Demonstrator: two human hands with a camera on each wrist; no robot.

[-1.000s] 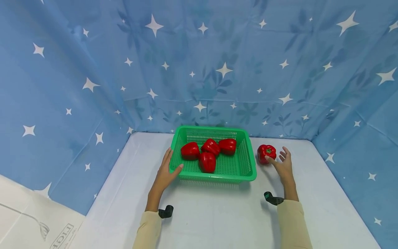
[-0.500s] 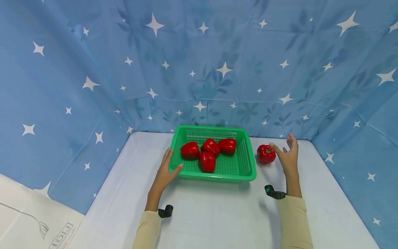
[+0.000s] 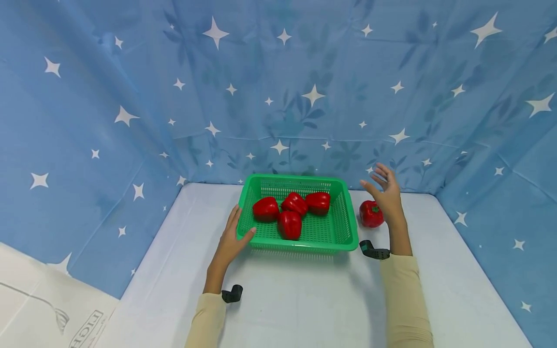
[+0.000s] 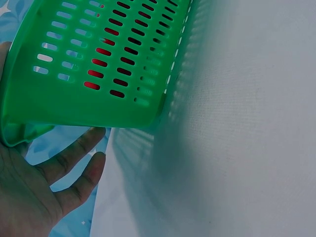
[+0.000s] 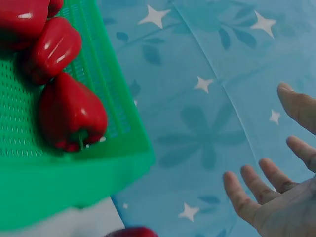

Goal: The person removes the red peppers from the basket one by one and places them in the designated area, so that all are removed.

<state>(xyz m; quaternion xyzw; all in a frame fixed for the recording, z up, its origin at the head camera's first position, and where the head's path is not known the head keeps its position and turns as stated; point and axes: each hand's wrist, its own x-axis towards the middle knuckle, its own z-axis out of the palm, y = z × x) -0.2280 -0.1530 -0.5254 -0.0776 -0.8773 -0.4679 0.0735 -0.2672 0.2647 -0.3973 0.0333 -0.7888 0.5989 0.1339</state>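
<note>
the right hand (image 3: 387,193) is raised above the white table (image 3: 304,299), with the forearm going up from the beige sleeve (image 3: 402,299) and the palm turned toward the green basket (image 3: 344,208). its fingers (image 5: 256,197) are spread wide and almost straight, and they hold nothing. just below this hand, on the wrist side, 1 red pepper (image 3: 371,214) lies on the table, close beside the right wall of the basket and apart from it. the hand is over the pepper and i cannot tell if it touches it. the green stem of the pepper points up and a little toward the hand, so its long axis is near upright.

the left hand (image 3: 230,241) lies low on the table with the forearm stretched forward. its fingers are relaxed and nearly straight along the left wall of the basket, and the thumb (image 3: 249,235) presses on the near left corner. in the left wrist view the fingers (image 4: 74,158) lie under the rim (image 4: 74,111), not curled around it.

the long side of the basket goes from 1 hand to the other. inside it, between the 2 hands, lie 4 red peppers (image 3: 290,224), touching each other in a group nearer to the left hand.
</note>
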